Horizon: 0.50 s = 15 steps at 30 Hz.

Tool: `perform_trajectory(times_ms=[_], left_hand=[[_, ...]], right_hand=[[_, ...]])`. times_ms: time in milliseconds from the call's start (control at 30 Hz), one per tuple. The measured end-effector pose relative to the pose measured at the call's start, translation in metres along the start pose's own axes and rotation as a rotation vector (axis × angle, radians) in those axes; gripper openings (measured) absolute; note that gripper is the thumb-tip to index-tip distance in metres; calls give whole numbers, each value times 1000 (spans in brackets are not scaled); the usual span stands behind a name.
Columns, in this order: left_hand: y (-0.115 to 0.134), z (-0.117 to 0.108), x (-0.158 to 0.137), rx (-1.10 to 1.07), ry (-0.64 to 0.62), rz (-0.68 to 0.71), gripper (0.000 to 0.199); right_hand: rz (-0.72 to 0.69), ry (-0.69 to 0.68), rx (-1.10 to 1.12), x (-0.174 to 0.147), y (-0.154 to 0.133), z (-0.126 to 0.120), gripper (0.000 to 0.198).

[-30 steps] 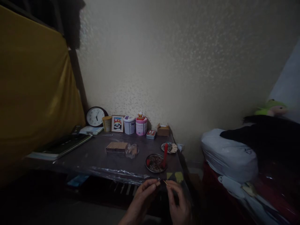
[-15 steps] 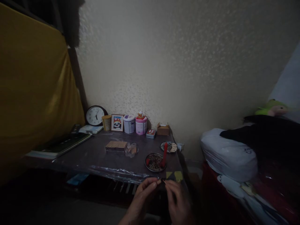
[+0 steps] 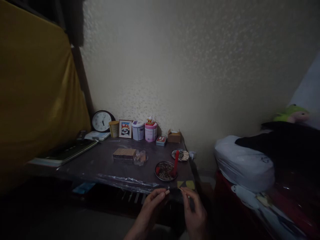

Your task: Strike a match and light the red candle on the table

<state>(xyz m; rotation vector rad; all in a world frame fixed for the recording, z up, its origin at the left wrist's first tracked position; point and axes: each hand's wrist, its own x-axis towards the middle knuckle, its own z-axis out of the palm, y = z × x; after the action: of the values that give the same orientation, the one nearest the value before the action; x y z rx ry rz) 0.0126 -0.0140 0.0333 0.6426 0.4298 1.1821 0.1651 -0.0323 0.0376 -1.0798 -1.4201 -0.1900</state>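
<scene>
From the head view, against the frame a second ago, we see our two hands drawn slightly apart: the left hand (image 3: pixel 150 208) and right hand (image 3: pixel 193 213) nearly met then, and now a dark gap lies between their fingertips. The whole scene also sits a little higher and further left in the frame.

Our left grip is pinched together on a small pale piece (image 3: pixel 167 192) at the fingertips. Our right grip is closed on a thin stick (image 3: pixel 180 189), held just off the near edge of the surface (image 3: pixel 100 163). Both hands hang in front of that edge, below it in the frame, not touching it.

The surface is dark and glossy, under a clear plastic sheet that wrinkles along the near edge. Its near-left part lies bare. Just beyond our hands stands a round dish (image 3: pixel 165 171) of dark bits with a red candle (image 3: pixel 176 161) upright in it; a second dish (image 3: pixel 180 154) of pale sticks lies further back. A flat ribbed block (image 3: pixel 124 153) lies mid-surface. A round clock (image 3: pixel 101 121) leans on the rough, pale far wall. To the right, well apart, a white bag (image 3: pixel 243 165) rests on a bed.
</scene>
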Motion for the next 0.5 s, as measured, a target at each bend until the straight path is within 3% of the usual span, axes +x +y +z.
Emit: perform_trajectory(times_ms=[233,367,500], left_hand=[[2,10,-4,-6,39,-11,17],[3,14,-3,-12,42,-21,18],[3,14,-2,6,49,11,18]], right_hand=[[-137,-57,1,2,-14,1,13],[-120,17,52,3,-19,-5,13],[-70,-125,1,0,-1,-2,15]])
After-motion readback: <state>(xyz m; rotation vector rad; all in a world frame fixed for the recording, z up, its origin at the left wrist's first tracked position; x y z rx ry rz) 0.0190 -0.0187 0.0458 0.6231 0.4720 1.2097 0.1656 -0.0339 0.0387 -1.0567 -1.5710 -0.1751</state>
